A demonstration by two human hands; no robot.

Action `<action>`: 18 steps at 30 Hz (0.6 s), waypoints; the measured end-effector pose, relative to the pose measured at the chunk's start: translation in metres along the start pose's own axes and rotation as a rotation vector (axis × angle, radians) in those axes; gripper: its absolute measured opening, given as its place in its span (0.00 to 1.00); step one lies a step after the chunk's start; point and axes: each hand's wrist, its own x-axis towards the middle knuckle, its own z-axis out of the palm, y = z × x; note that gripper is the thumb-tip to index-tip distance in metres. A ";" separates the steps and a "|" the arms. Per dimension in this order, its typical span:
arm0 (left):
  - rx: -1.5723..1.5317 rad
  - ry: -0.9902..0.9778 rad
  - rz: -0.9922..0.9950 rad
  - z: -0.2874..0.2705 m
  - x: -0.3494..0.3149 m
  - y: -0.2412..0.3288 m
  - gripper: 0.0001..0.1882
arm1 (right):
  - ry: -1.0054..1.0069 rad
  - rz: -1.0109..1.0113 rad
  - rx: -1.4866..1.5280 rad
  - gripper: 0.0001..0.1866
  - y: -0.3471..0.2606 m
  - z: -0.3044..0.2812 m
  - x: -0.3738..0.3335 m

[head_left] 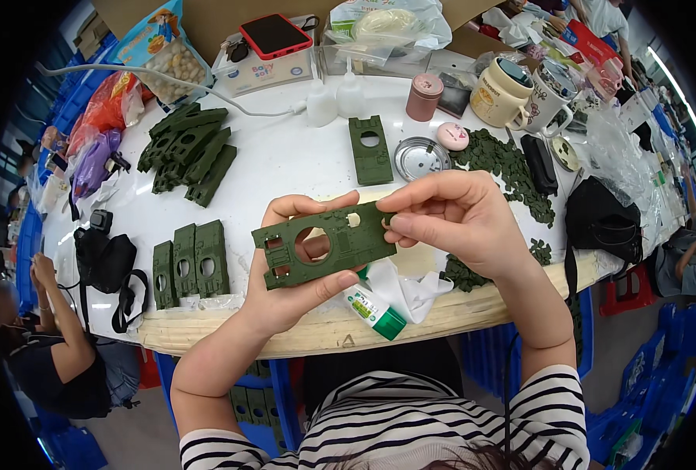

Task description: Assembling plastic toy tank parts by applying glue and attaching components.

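My left hand [285, 304] grips a dark green plastic toy tank hull [345, 241] above the table's front edge, thumb below and fingers behind it. A large round hole and smaller openings pass through the hull. At its right end, my right hand [473, 223] is closed in a pinch, thumb against index finger. Whatever lies between those fingertips is too hidden to name. Under the hull lie a white and green glue tube [375, 312] and a crumpled white cloth or tissue [407, 291]. Another green hull [370, 168] rests flat beyond my hands.
Green hulls lie in a pile [199, 137] and a short row [183, 270] at left. Small green parts [505, 160] are heaped at right, beside a round metal tin [421, 159]. Bottles [351, 95], mugs [498, 94] and a red-cased phone [276, 36] line the back. A person [66, 337] sits at left.
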 end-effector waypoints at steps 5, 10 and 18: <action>0.216 -0.023 0.147 -0.001 -0.002 -0.005 0.32 | -0.011 0.034 -0.031 0.11 0.003 -0.001 0.001; 0.374 -0.028 0.281 0.003 -0.003 -0.009 0.32 | 0.038 0.052 0.012 0.10 0.002 0.007 0.000; 0.413 -0.031 0.308 0.005 -0.005 -0.012 0.32 | 0.022 0.011 -0.094 0.08 0.005 0.010 -0.003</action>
